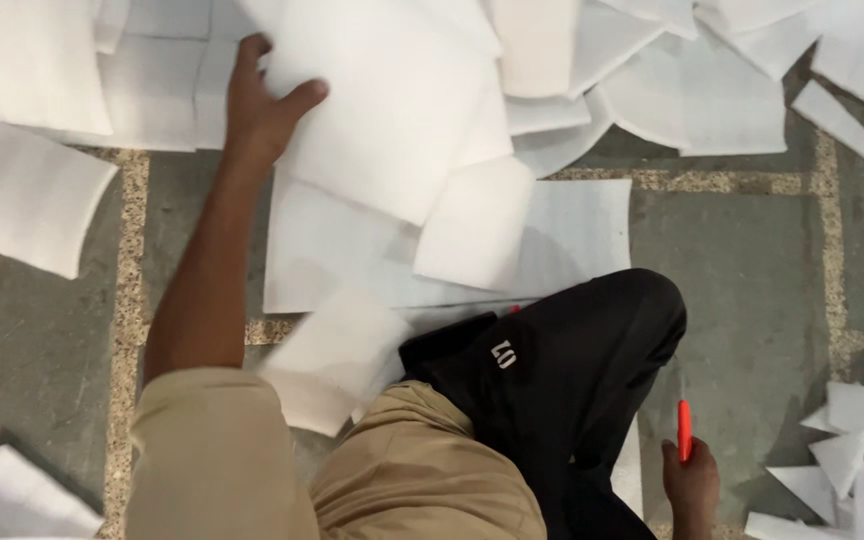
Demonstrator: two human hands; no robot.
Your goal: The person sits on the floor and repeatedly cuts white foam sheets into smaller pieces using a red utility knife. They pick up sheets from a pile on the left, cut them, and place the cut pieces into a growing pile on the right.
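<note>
Head view: left hand (264, 100) pinches the edge of a large white foam sheet (382, 110) atop the floor (752, 260) pile, thumb over it for lifting, while right hand (690, 482) is closed around a red cutter (684, 430), kept aside.

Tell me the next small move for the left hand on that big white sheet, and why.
Probably draw the large white sheet toward the body: the left hand already grips its edge, thumb on top, while it lies over other sheets. The right hand holds a red tool near the knee.
</note>
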